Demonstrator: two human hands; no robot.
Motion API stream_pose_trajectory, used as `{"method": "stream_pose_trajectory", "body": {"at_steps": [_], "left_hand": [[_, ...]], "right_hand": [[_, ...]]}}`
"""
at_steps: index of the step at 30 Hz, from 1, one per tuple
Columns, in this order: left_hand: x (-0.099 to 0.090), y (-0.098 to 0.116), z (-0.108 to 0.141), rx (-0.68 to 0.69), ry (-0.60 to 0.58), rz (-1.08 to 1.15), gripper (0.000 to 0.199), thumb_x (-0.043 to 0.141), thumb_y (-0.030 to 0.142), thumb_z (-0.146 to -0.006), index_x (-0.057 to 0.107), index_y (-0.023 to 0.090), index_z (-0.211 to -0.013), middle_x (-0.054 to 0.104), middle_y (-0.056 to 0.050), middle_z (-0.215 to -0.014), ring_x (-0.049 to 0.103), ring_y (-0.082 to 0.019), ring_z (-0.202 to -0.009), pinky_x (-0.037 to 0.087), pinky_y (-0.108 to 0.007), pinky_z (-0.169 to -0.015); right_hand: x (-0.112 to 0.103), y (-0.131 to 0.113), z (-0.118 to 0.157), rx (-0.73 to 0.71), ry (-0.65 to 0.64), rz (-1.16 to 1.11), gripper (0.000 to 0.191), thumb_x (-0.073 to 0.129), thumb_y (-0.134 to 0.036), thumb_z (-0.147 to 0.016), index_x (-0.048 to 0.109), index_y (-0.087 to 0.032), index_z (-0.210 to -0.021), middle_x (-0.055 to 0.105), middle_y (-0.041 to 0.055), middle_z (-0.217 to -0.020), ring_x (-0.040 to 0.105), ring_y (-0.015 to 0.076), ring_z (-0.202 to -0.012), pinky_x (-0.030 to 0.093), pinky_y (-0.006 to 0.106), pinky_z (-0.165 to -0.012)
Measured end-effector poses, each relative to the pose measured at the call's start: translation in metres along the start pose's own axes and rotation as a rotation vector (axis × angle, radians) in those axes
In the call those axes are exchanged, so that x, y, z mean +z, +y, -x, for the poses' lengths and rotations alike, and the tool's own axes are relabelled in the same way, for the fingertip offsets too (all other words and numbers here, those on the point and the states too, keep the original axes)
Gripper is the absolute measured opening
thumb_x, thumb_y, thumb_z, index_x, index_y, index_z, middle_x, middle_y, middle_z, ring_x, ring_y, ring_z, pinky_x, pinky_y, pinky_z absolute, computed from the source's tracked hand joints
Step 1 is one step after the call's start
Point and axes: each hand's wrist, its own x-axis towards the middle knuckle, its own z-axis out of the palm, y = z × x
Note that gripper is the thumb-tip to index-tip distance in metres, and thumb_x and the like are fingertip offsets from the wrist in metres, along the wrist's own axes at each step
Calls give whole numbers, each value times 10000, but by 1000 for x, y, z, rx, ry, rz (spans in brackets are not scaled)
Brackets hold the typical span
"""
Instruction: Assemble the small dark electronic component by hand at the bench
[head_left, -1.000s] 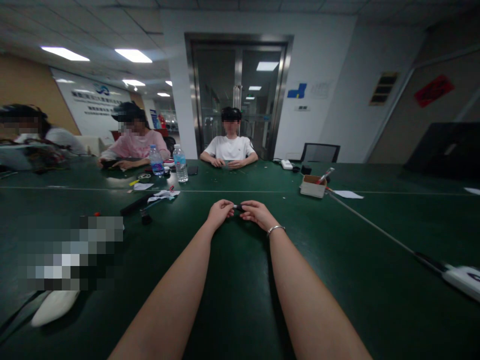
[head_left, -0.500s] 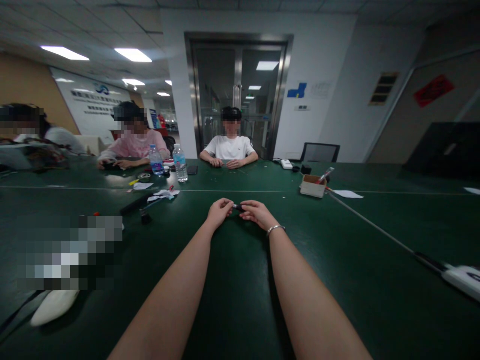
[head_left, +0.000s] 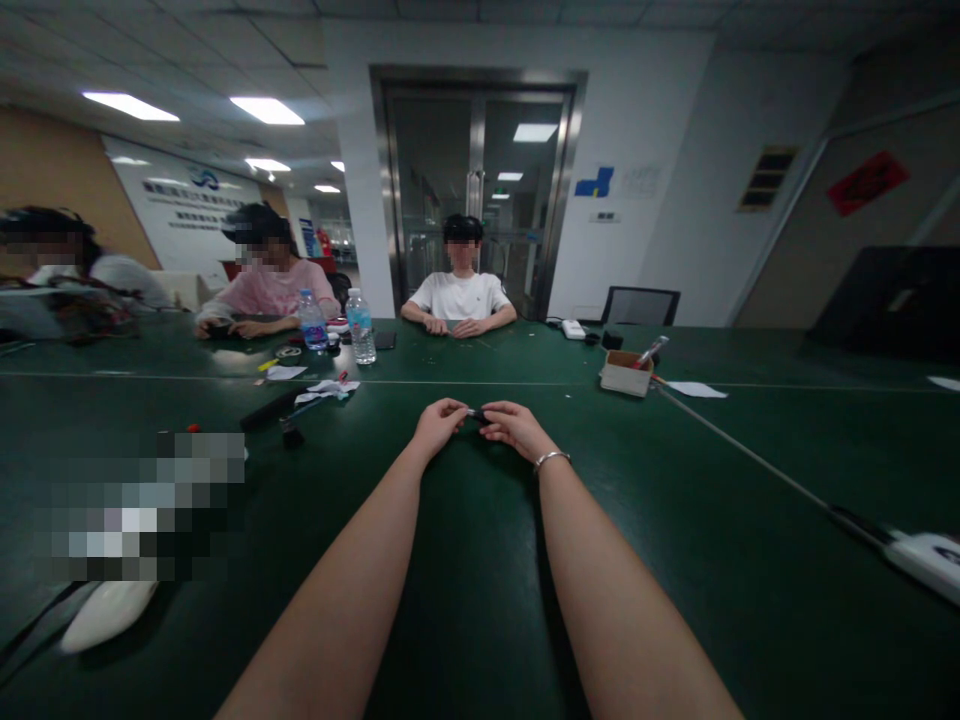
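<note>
Between my two hands, over the green table (head_left: 480, 560), is a small dark object (head_left: 476, 415) with a silvery left end. My left hand (head_left: 441, 426) pinches the silvery end between thumb and fingertips. The dark right part is gripped by the fingers of my right hand (head_left: 516, 428), which has a silver bangle (head_left: 553, 458) at its wrist. The object is too small to identify; its ends are partly hidden by my fingertips.
Two plastic bottles (head_left: 361, 328), papers (head_left: 328, 390) and a black item (head_left: 268, 409) lie to the left. A small box (head_left: 625, 374) holding a pen-like item stands right. White devices lie at both sides. Several people sit around the table.
</note>
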Motion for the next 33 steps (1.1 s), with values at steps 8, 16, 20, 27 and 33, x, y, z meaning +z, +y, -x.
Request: {"method": "stream_pose_trajectory", "body": {"at_steps": [8,16,20,27,33], "left_hand": [[0,-2,-2,-10,-6,6,242,657,319,-693,643,127,-839,653,-63,-745,581,-125,-636,451,-230,-554],[-1,0,0,-9,-14,10,248,650,340,-702,639,120,-815,629,-39,-678,562,-115,-610,448,-233,-556],[0,3,2,-27,-13,-2,246,647,347,-706,635,121,-803,620,-33,-661,551,-110,-595,442,-232,-550],[1,1,0,-36,-13,16,240,638,345,-705,610,119,-781,591,-8,-608,521,-94,-537,412,-230,-528],[1,-2,-1,-41,-17,18,276,642,382,-694,595,124,-782,580,-1,-602,513,-91,-527,401,-225,-518]], "right_hand": [[0,1,-2,2,-1,-7,138,627,-70,-765,582,-115,-887,683,59,-762,668,117,-538,548,175,-489],[-1,0,-1,8,-1,1,153,638,-76,-759,589,-112,-899,679,58,-715,673,125,-548,549,173,-497],[0,0,-1,6,3,-1,160,639,-75,-757,591,-114,-904,689,70,-760,672,125,-549,551,180,-498],[1,-1,1,11,8,8,163,633,-67,-758,586,-111,-907,683,66,-731,671,125,-545,547,178,-500],[2,-3,2,12,9,6,148,617,-58,-766,582,-109,-900,685,69,-761,669,121,-537,547,179,-499]]}}
